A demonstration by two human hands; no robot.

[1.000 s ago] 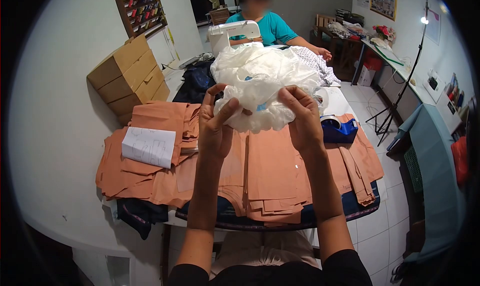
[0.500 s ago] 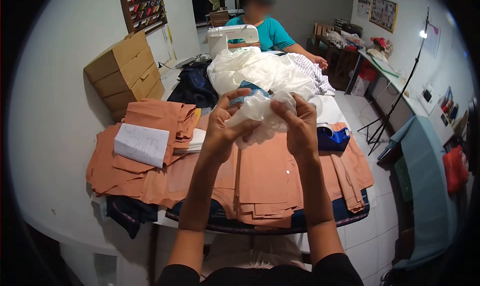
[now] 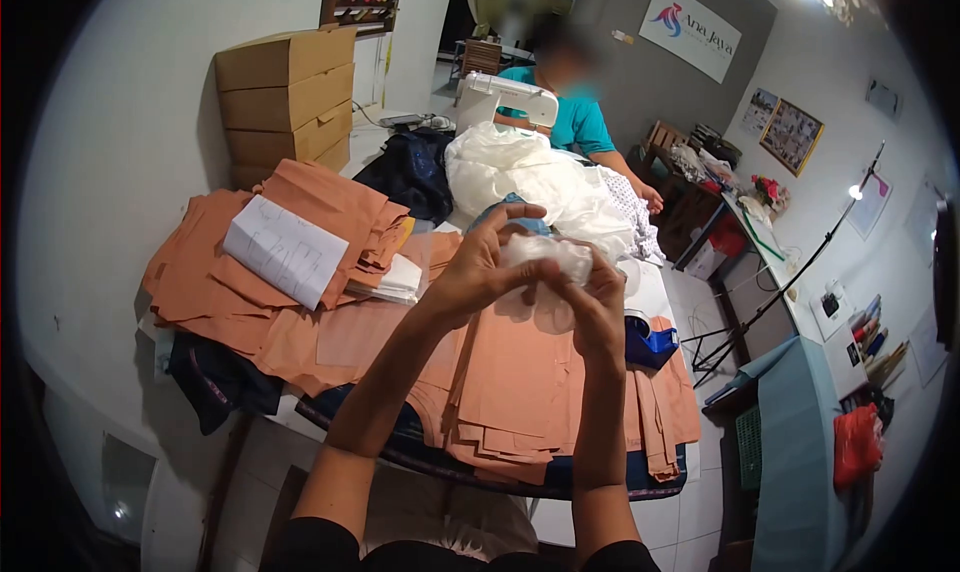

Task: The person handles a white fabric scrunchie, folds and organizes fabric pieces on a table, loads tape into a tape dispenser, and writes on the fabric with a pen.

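Note:
Both my hands are raised over the table, closed on a crumpled, see-through white piece that looks like a plastic bag (image 3: 550, 262). My left hand (image 3: 490, 262) pinches its left side, with the index finger bent above it. At its right side my right hand (image 3: 597, 297) grips with thumb and fingers. Beneath them lie stacked orange cut fabric pieces (image 3: 510, 382). Just behind my left hand shows a bit of blue material (image 3: 508, 212). A blue tape dispenser (image 3: 652, 344) stands to the right of my right hand.
Beyond my hands, a white fabric heap (image 3: 540, 177) lies before a sewing machine (image 3: 510, 97), where a person (image 3: 582, 122) sits. More orange pieces (image 3: 200, 262) with a written paper (image 3: 285, 252) lie left. Cardboard boxes (image 3: 285, 102) stand behind; a light stand (image 3: 800, 262) is at right.
My hands have come closer together and the white plastic is bunched smaller between them. The camera view has tilted and shifted.

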